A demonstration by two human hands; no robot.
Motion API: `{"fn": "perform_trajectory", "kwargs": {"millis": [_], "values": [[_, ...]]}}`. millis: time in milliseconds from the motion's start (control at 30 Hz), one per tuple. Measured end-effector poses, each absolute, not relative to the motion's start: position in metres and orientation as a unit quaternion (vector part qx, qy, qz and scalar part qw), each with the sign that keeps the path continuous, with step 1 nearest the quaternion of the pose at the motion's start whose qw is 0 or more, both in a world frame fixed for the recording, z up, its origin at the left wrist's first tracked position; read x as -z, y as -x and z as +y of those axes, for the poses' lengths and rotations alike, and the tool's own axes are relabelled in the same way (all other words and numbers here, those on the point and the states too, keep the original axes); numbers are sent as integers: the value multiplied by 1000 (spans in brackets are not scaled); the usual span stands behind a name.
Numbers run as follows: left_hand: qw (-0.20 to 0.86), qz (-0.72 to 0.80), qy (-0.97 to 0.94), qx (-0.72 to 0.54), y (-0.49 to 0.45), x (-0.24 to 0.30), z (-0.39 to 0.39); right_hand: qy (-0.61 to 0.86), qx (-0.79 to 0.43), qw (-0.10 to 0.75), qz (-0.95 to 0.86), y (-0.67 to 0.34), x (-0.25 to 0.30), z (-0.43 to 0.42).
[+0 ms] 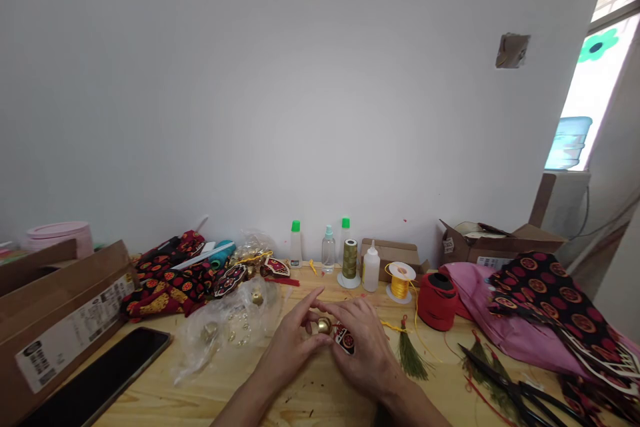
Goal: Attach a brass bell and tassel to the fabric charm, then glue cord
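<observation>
My left hand (pixel 295 333) is curled with its fingertips and thumb at a small brass bell (pixel 324 325). My right hand (pixel 364 337) bends over from the other side, its fingers closed round a small patterned fabric piece (pixel 346 340) in black, red and white. Most of that piece is hidden under the palm. The fingertips of both hands nearly meet above the bell. A yellow cord (pixel 393 326) runs out on the right of my right hand, towards a green tassel (pixel 411 355) with a red loop on the wooden table (pixel 305 407).
On the left are a clear plastic bag (pixel 220 330) of metal parts, a phone (pixel 100 380) and a cardboard box (pixel 75 327). Green thread (pixel 350 259), a white squeeze bottle (pixel 371 270) and yellow cord spool (pixel 400 283) stand behind. Black scissors (pixel 510 387) and red thread (pixel 437 303) lie right.
</observation>
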State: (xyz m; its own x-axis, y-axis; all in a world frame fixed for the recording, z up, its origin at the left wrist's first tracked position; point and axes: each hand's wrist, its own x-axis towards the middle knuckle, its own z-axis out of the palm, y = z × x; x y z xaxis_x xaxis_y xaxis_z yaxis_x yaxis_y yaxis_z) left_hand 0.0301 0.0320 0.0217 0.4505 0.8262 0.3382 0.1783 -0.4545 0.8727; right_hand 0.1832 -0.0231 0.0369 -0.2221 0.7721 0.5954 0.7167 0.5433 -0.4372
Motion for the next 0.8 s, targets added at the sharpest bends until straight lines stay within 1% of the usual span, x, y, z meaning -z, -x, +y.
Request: {"fn": "perform_trajectory", "kwargs": {"millis": [167,233,333,400,467,567,700,800], "values": [[429,316,-747,-397,-31,-21,31,488,-52,380,-784,-182,-38,-21],[448,302,-741,-398,-31,-22,29,492,-72,399,-771,-182,-35,-18],[455,300,-728,-417,-29,-26,28,494,-129,451,-732,-184,-28,-14],[422,308,-734,-434,-26,-29,27,498,-174,483,-699,-186,-24,-11],[361,309,-759,-445,-22,-32,28,501,-206,503,-674,-187,-22,-9],[284,305,-799,-433,-18,-34,30,484,-225,519,-667,-188,-19,-7],[253,309,-823,-405,-18,-33,32,483,-208,517,-675,-188,-18,-7],[238,312,-829,-398,-20,-31,32,506,-166,485,-694,-187,-19,-8]]}}
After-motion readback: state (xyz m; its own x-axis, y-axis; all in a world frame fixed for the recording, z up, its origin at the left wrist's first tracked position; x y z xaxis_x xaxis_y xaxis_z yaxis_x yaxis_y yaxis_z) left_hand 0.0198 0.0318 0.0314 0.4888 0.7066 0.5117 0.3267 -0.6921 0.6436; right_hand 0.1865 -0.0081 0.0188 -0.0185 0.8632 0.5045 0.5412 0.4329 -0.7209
